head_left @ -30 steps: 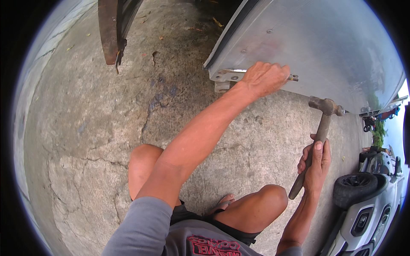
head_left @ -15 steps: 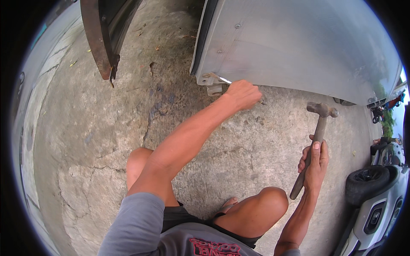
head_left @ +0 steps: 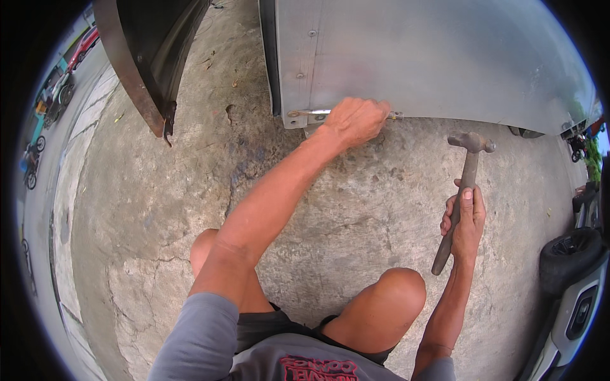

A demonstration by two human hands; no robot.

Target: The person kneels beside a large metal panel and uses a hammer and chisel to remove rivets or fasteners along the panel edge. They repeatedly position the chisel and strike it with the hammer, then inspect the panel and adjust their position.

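Observation:
My left hand [head_left: 356, 120] is closed around a slim, shiny metal tool [head_left: 309, 113], its exact kind hidden by my fingers. The tool lies nearly level along the bottom edge of a large silver-grey metal panel [head_left: 413, 57]. One end is at the panel's lower left corner, by a small hole; the other sticks out right of my fist. Lower and to the right, my right hand [head_left: 467, 216] grips a ball-peen hammer [head_left: 469, 159] by the middle of its worn handle. The hammer's head points up, apart from the panel.
Cracked, stained concrete [head_left: 305, 241] lies under me. A rusty-edged dark metal part [head_left: 136, 76] hangs at the upper left. A silver vehicle [head_left: 581, 324] with a black wheel [head_left: 570, 254] stands at the right. Motorcycles [head_left: 57, 95] are on the street at far left.
The tool in my left hand has turned from slanting to nearly level along the panel's edge. My right hand has raised the hammer slightly. The whole view has shifted a little.

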